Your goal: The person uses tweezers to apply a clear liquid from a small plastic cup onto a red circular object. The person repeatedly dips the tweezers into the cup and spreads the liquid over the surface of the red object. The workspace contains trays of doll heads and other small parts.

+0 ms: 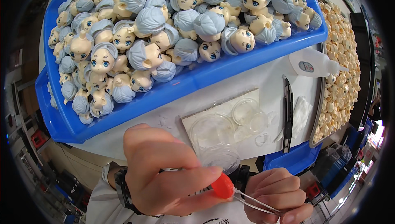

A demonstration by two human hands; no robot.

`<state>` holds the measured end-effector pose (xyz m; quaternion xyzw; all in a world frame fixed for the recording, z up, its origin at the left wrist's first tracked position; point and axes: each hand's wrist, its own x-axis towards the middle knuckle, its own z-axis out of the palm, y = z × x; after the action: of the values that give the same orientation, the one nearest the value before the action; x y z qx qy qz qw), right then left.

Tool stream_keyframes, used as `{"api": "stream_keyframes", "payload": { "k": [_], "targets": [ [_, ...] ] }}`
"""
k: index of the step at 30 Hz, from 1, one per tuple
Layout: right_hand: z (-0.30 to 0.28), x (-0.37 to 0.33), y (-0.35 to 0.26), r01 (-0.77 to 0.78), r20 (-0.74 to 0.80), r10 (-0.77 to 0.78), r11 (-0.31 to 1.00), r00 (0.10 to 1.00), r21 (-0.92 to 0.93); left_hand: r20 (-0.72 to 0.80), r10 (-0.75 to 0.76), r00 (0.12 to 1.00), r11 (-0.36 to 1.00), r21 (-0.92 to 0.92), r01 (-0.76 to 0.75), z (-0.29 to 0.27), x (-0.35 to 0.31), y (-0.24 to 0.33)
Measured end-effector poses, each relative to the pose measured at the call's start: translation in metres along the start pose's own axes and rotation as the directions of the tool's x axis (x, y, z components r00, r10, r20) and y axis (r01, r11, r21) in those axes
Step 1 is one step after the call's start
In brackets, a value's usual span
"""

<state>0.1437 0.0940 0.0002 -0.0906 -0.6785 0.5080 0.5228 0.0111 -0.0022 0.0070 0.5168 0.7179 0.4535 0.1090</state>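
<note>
My left hand (164, 174) pinches a small, rounded red piece (223, 186) between thumb and fingers. Its exact kind is unclear. In my right hand (275, 191), the fingers close on thin metal tweezers (257, 202), whose tips meet the side of the red piece. Something whitish shows at that contact, too small to make out. Just beyond both hands, a pale square board (197, 121) carries clear round plastic dishes (214, 127).
A blue tray (193, 82) heaped with blue-haired doll heads (150, 22) fills the far side. To the right are a white squeeze bottle (310, 62), a black utility knife (287, 117), a white tissue (302, 110) and a metal tray of beige parts (339, 75). A blue bin (294, 160) sits below the table edge.
</note>
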Motion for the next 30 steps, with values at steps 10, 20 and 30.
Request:
{"api": "stream_keyframes", "payload": {
  "k": [10,20,30],
  "targets": [
    [-0.003,0.0,0.001,0.018,-0.052,-0.018,1.0,0.998,-0.009,0.005,-0.024,1.0,0.998,-0.06,0.024,0.001,0.002,0.001],
    [-0.001,-0.001,0.002,0.003,-0.05,-0.004,1.0,0.999,-0.028,-0.124,-0.008,0.992,0.995,-0.095,-0.004,0.01,0.001,0.0],
    [-0.005,0.001,0.002,-0.018,0.022,0.017,0.999,1.0,0.031,-0.113,-0.039,0.993,0.99,-0.141,0.023,0.011,0.001,-0.001]
  ]
}}
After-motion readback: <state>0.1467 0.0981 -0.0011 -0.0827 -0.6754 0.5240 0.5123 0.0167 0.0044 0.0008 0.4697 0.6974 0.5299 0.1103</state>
